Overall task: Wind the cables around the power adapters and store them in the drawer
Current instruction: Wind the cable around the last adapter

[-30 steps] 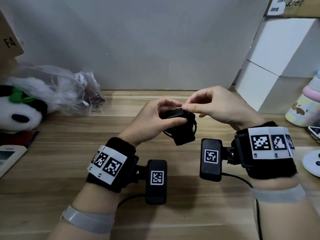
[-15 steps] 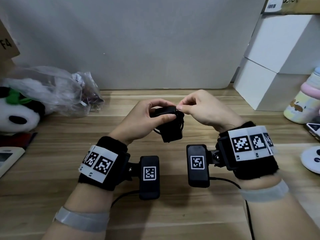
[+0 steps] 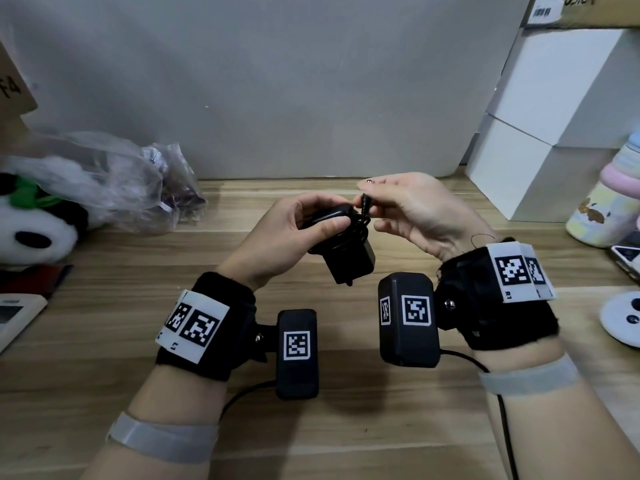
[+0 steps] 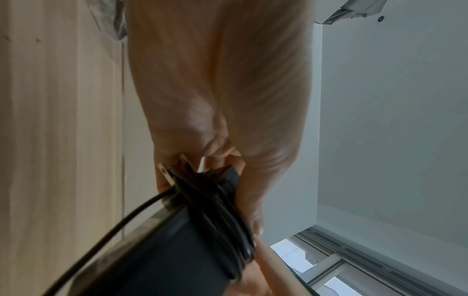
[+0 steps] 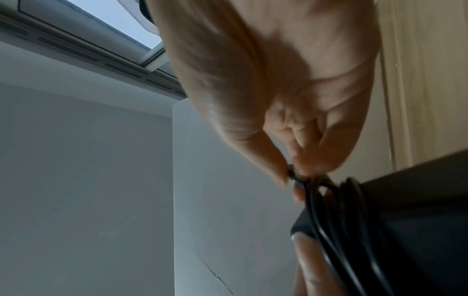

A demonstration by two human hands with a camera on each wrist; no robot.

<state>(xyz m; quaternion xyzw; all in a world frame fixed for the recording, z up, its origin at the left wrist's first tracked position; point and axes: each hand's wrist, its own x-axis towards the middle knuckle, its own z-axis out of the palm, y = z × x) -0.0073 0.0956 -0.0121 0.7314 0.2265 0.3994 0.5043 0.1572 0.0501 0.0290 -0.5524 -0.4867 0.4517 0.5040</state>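
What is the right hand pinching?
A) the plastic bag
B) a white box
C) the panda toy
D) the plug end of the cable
D: the right hand pinches the cable's plug end just above the black power adapter held in the left hand.

The right hand (image 3: 412,209), which had pinched the cable (image 3: 353,233) against the top of the adapter (image 3: 349,261), drew slightly away and turned palm-up, now pinching the plug (image 3: 365,204) just above the windings. The left hand (image 3: 287,237) tilted the adapter, its lower end swinging toward the right wrist.
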